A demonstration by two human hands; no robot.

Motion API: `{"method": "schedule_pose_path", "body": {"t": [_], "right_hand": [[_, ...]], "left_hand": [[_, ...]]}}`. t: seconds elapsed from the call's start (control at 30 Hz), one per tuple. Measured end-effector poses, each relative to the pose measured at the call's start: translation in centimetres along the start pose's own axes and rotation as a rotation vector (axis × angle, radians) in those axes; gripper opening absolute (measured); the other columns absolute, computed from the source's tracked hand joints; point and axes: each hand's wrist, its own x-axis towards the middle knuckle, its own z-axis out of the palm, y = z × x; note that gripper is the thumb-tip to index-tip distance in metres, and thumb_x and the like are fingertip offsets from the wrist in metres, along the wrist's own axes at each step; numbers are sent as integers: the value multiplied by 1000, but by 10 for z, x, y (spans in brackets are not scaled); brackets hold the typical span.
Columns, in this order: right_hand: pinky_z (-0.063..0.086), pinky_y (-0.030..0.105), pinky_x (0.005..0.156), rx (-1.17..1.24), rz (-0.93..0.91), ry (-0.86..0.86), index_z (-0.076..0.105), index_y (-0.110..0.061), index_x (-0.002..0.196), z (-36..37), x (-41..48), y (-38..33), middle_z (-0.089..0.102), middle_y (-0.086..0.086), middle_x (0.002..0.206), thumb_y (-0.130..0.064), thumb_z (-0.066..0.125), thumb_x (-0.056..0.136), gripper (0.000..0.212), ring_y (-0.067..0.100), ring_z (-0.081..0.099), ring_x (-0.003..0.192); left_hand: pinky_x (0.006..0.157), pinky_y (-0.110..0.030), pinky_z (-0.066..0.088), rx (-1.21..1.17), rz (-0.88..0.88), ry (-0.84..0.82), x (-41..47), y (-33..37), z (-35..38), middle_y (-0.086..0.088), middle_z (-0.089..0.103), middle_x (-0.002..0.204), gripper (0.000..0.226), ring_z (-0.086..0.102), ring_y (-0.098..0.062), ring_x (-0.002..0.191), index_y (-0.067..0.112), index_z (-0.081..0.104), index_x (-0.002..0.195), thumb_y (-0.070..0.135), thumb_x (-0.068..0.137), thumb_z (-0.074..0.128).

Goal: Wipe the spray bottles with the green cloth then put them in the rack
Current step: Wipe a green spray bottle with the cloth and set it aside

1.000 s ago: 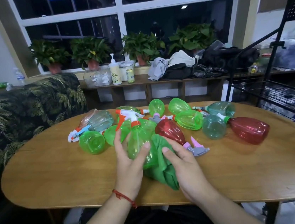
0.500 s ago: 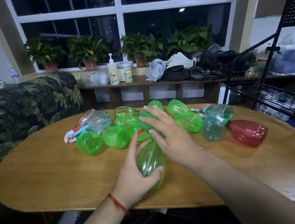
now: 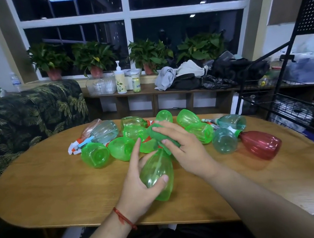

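Note:
My left hand grips a clear green spray bottle by its body, base towards me, just above the table's middle. My right hand holds the green cloth wrapped around the bottle's top end, which the cloth and hand hide. Behind them several spray bottles lie in a heap: green ones, teal ones and a red one. The black wire rack stands off the table's right end.
The oval wooden table has bare surface in front and at both ends. A leaf-patterned sofa stands at the left. A low shelf under the window carries clothes, a pump bottle and containers.
One second ago the bottle pointed away with the cloth round its lower body. I turned it base towards me, and my right hand slid the cloth up to its top.

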Motion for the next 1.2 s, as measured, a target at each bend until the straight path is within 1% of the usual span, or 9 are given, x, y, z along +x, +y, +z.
{"method": "schedule_pose_path", "body": {"t": [0.13, 0.3, 0.4, 0.6, 0.77, 0.93, 1.03, 1.1, 1.2], "right_hand": [[47, 23, 115, 374, 327, 113, 66, -26, 143, -1, -1, -7, 68, -13, 141, -12, 62, 108, 38, 0, 61, 133], [54, 56, 109, 913, 652, 96, 68, -14, 138, -12, 12, -3, 75, 14, 131, -14, 58, 110, 31, 40, 68, 126], [55, 55, 108, 792, 604, 91, 71, -18, 135, -19, 16, -3, 77, 10, 128, -15, 59, 109, 28, 36, 71, 123], [52, 20, 104, 510, 353, -23, 67, -25, 143, -15, 12, -10, 72, -21, 133, -8, 65, 105, 41, 3, 67, 125], [58, 35, 102, 599, 422, 114, 70, -19, 137, -13, 8, -2, 78, -4, 126, -7, 72, 100, 39, 16, 74, 117], [60, 24, 94, 535, 418, 270, 78, -20, 127, -4, 1, -1, 80, -11, 119, 1, 78, 94, 40, 7, 75, 111], [59, 37, 105, 541, 480, 261, 76, -18, 131, 6, -11, 8, 78, -6, 126, -3, 78, 95, 38, 17, 73, 120], [58, 38, 105, 696, 554, 269, 74, -15, 133, 14, -24, 10, 77, 0, 129, -4, 73, 99, 36, 26, 71, 126], [56, 48, 108, 982, 631, 265, 69, -11, 138, 22, -39, 1, 74, 14, 134, -5, 63, 105, 35, 36, 69, 127]], "left_hand": [[116, -31, 46, 31, 28, -4, -3, 3, -1, 19, 63, 145, 112, 58, -12, 139, 43, 16, 167, 27, 81, 87], [117, -47, 47, 58, 51, 12, -6, 5, -3, 15, 62, 147, 109, 58, -18, 139, 46, 18, 165, 30, 82, 86], [116, -56, 46, 48, 56, 15, -6, 5, -4, 11, 63, 147, 107, 58, -23, 140, 45, 19, 166, 34, 83, 85], [115, -51, 49, 12, 3, -35, -5, 1, -5, 10, 64, 146, 109, 62, -23, 135, 42, 18, 167, 34, 82, 86], [114, -40, 50, 24, 27, -53, -4, 1, -1, 12, 64, 145, 106, 62, -19, 136, 41, 20, 166, 32, 83, 86], [111, -52, 52, 36, 70, 53, -6, 3, 1, 13, 60, 149, 107, 62, -20, 135, 40, 20, 166, 23, 84, 86], [114, -28, 47, -10, 95, 237, -2, 5, -3, 30, 54, 148, 105, 54, -13, 142, 27, 18, 167, 20, 85, 82], [112, -18, 43, -32, 134, 255, -1, 6, -6, 35, 50, 149, 103, 51, -11, 145, 20, 16, 167, 27, 86, 79], [112, -28, 48, -52, 146, 166, -3, 6, -3, 15, 55, 152, 104, 53, -19, 144, 18, 14, 168, 33, 86, 77]]}}
